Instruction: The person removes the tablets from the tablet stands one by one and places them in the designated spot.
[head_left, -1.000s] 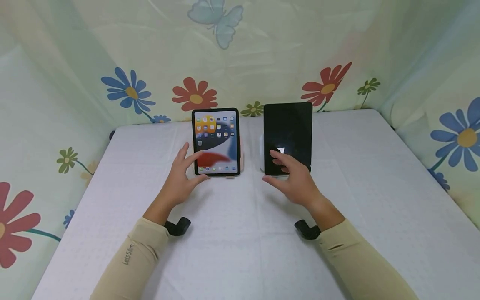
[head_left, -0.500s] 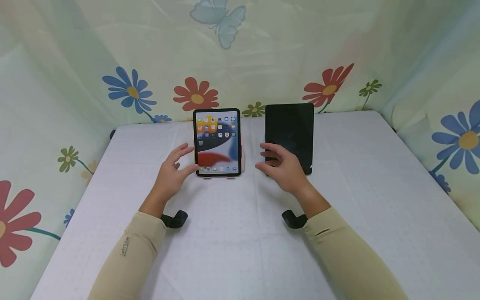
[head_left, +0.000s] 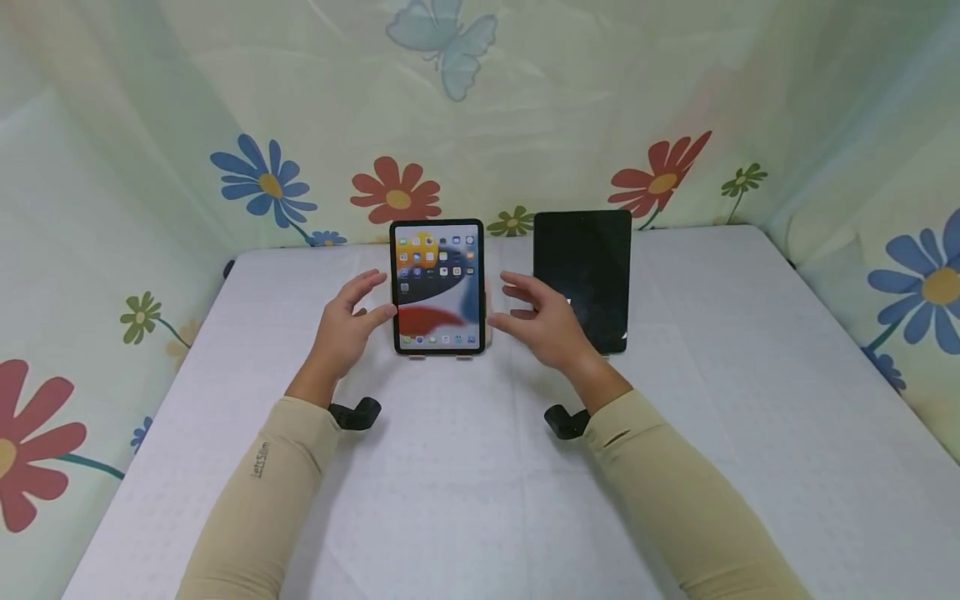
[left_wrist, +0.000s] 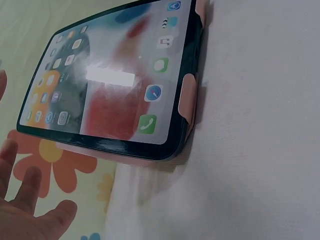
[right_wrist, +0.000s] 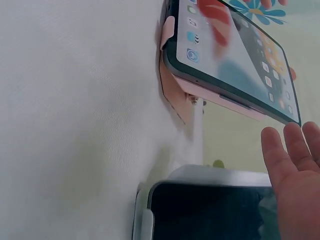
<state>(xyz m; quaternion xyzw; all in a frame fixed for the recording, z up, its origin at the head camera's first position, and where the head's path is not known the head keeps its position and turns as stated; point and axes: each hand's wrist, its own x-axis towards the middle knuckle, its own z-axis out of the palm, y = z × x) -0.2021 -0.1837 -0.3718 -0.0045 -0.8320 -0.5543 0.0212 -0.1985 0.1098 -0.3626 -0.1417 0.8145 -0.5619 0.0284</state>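
A lit tablet point(head_left: 438, 287) in a dark case leans upright on a pink stand point(left_wrist: 187, 97), whose front lips hook under its lower edge. My left hand point(head_left: 341, 329) is at its left side, fingers extended and apart, holding nothing. In the left wrist view a gap shows between the fingertips point(left_wrist: 65, 210) and the case. My right hand point(head_left: 543, 325) hovers between the two tablets, fingers extended toward the lit one's right edge. Behind that hand, a second tablet point(head_left: 588, 250) with a dark screen stands on a white stand point(right_wrist: 215, 175); the hand hides its lower left part.
Both tablets stand near the back of a table point(head_left: 450, 500) with a white cloth. A flower-print curtain point(head_left: 300, 100) hangs behind and on both sides. Black wrist devices point(head_left: 356, 414) are strapped under both forearms.
My right hand has moved left, from in front of the dark tablet toward the lit one. My left hand has drawn back from in front of the lit screen to its left edge.
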